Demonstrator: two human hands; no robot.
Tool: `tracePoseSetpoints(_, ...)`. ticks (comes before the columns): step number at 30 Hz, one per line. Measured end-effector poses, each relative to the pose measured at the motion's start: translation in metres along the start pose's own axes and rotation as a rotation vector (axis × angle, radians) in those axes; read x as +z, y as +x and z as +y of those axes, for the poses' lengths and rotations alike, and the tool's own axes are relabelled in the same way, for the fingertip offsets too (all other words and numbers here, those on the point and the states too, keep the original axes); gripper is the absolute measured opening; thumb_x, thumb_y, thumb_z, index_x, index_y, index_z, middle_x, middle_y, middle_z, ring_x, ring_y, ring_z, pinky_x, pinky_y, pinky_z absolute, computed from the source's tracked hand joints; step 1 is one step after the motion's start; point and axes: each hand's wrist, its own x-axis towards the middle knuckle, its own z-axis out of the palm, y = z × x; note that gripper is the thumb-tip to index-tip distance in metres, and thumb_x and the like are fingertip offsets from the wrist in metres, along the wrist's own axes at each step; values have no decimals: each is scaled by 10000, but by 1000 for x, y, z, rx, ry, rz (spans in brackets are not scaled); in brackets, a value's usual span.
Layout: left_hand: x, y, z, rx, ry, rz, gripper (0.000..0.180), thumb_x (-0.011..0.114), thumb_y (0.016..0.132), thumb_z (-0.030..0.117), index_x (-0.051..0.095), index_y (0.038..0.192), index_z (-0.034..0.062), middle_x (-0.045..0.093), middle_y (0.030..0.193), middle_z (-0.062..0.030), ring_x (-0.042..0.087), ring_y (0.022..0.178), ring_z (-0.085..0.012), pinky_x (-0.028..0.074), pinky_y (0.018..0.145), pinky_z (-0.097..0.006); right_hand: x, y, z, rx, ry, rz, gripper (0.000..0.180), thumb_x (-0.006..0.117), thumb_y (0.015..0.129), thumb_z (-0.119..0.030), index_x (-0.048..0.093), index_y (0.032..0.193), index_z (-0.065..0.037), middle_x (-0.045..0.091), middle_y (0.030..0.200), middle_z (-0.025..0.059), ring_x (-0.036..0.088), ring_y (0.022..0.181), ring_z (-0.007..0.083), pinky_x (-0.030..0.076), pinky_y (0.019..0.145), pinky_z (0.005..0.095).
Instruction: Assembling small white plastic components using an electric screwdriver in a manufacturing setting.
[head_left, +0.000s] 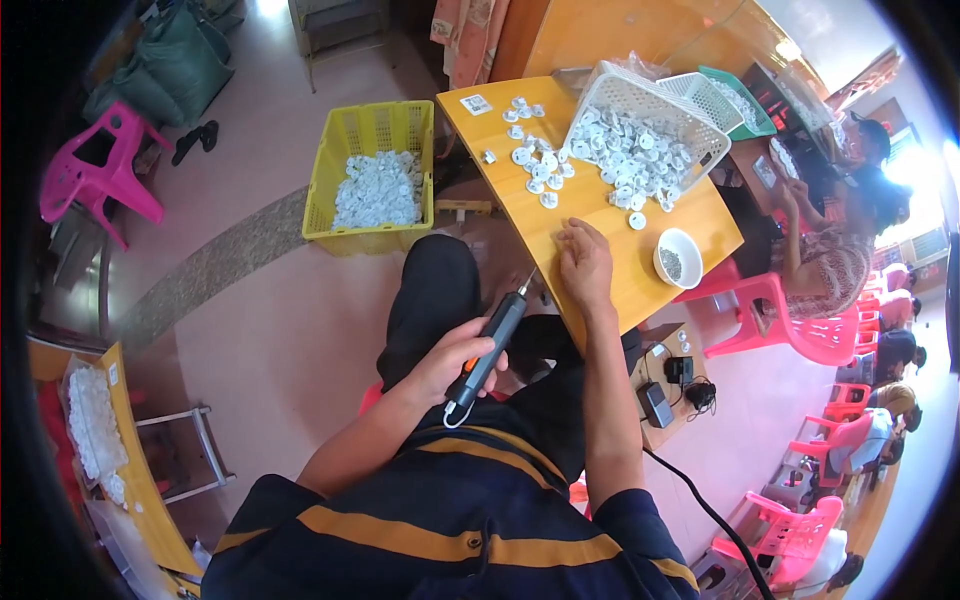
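Note:
My left hand (462,362) is wrapped round a black electric screwdriver (488,345) with an orange switch. Its thin metal bit points up toward the table's near edge, and a pale cord loop hangs from its rear end. On the wooden table (530,100) lies my right hand (585,265), fingers curled inward; whatever they may hold is hidden. Beyond that hand, small round white plastic parts (540,165) are scattered in a loose group. A white bowl (697,262) with small metal pieces, likely screws, stands to its right.
A tipped white basket (715,150) spills many white parts at the table's far side. On the floor to the left stands a yellow crate (318,200) of white parts. Black adapters (655,405) sit on a low board at right. Another person (835,255) sits farther right.

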Motion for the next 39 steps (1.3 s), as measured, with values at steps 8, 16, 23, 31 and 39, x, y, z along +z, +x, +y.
tracePoseSetpoints(8, 2, -3, 2, -1, -21, 6, 477, 539, 999, 200, 415, 1429, 36, 665, 945, -116, 653, 658, -178, 544, 567, -299, -58, 3, 33, 317, 44, 162, 215, 676, 869, -48, 710, 1082, -49, 720, 1096, 163, 695, 1022, 298, 540, 893, 382)
tracePoseSetpoints(16, 0, -1, -2, -3, 10, -11, 403, 542, 999, 196, 470, 1368, 49, 668, 952, -101, 662, 668, -166, 560, 583, -290, -140, 14, 109, 648, -334, 114, 210, 721, 859, -180, 767, 1018, -52, 760, 895, 144, 744, 853, 244, 572, 801, 357)
tracePoseSetpoints(23, 1, -1, -3, 15, 60, -15, 416, 549, 1004, 206, 466, 1377, 41, 669, 977, -98, 667, 679, -143, 562, 581, -269, -124, 22, 134, 577, -508, -232, 222, 726, 790, -245, 782, 951, -103, 754, 908, 158, 726, 868, 337, 573, 802, 434)
tracePoseSetpoints(31, 0, 2, -5, 0, 81, -6, 420, 536, 1007, 197, 455, 1386, 33, 664, 971, -97, 674, 680, -150, 565, 581, -271, -120, 22, 134, 594, -518, -225, 188, 727, 802, -266, 775, 884, -104, 751, 896, 159, 722, 857, 342, 568, 778, 449)
tracePoseSetpoints(39, 2, 2, -5, -5, 75, 1, 413, 531, 1013, 202, 456, 1375, 19, 672, 971, -119, 675, 678, -170, 566, 585, -283, -126, 25, 115, 639, -410, -32, 268, 741, 842, -308, 743, 958, -67, 744, 938, 176, 719, 868, 349, 565, 794, 444)
